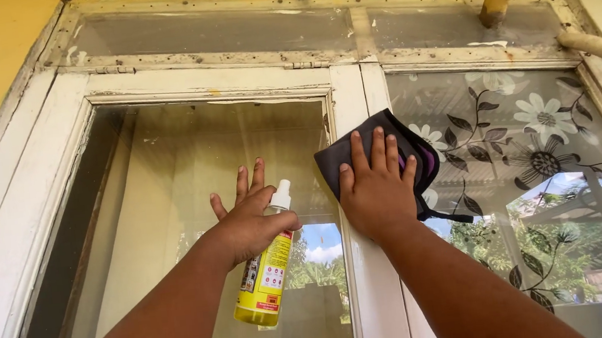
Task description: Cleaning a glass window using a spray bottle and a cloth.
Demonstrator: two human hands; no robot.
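Fingers [381, 154] of the right hand [376, 192] lie flat and slightly spread, pressing a dark cloth [407, 152] against the white centre post [372, 273] of the window frame. The left hand [247, 223] holds a yellow spray bottle [266, 281] under thumb and palm against the left pane [193, 203], its other fingers extended. The bottle's white nozzle points up. The right pane [541, 188] carries a flower pattern.
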